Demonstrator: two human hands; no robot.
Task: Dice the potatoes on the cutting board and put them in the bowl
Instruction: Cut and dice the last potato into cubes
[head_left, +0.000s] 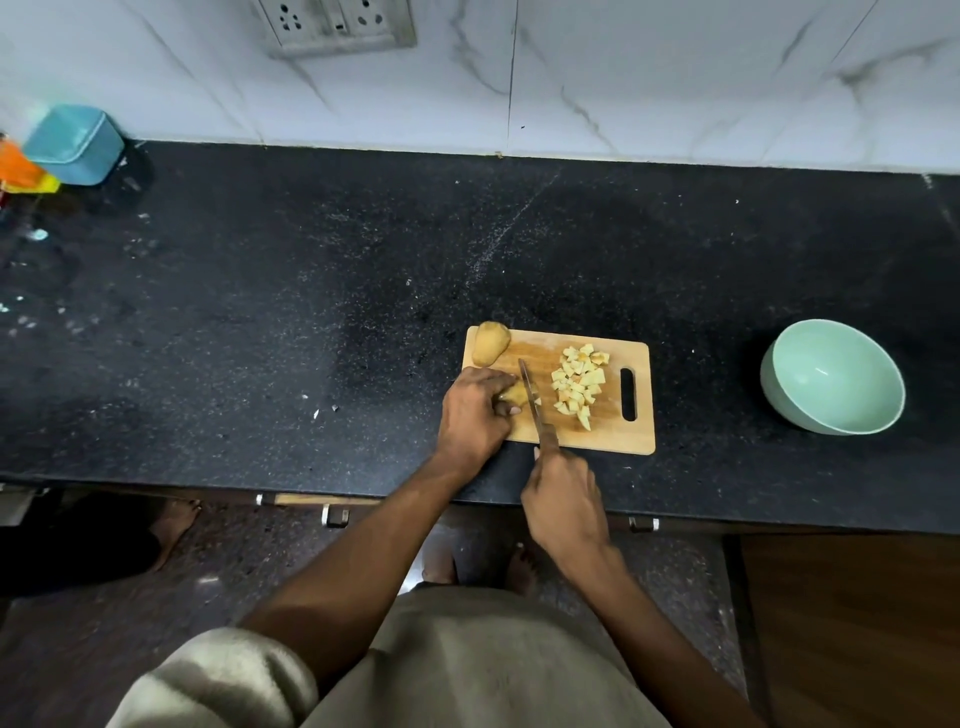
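Observation:
A wooden cutting board (602, 439) lies near the counter's front edge. My left hand (475, 415) grips a piece of potato (516, 393) on the board's left side. My right hand (563, 501) holds a knife (532, 402) by its handle, and the blade lies against the right side of that piece. A whole potato (491, 343) sits at the board's far left corner. Several diced potato pieces (579, 382) are piled on the board's right half. A pale green bowl (831, 376) stands on the counter to the right of the board, with nothing visible inside.
The black speckled counter (311, 312) runs to a marble wall with a socket plate (337, 26). A blue box (72, 143) and orange items (21, 169) sit at the far left. Small scraps (317, 413) lie left of the board. Another person's bare foot (174, 525) is on the floor.

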